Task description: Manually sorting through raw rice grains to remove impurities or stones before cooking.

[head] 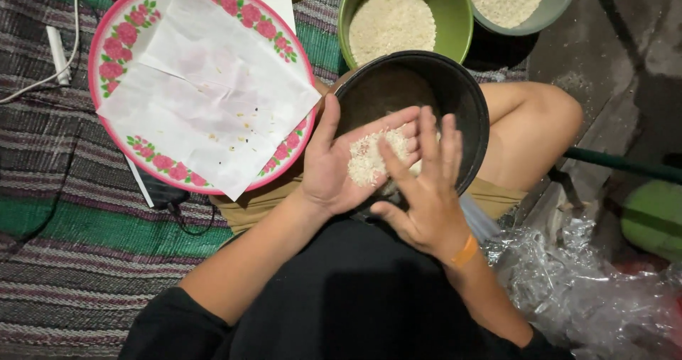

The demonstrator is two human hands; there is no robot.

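Note:
My left hand (334, 165) lies palm up over a black bowl (465, 94) on my lap, cupping a small heap of white rice (369, 160). My right hand (425, 189) hovers just to its right, fingers spread, fingertips touching the rice heap. An orange band circles my right wrist. More rice shows inside the black bowl, mostly hidden by my hands.
A round tray (114, 40) with a pink flower rim holds a white paper sheet (206, 97) dotted with specks, at the left. A green bowl (455, 12) and a grey-green bowl (550, 8) of rice stand at the top. Crumpled clear plastic (590, 282) lies at the right, a striped mat (64, 211) at the left.

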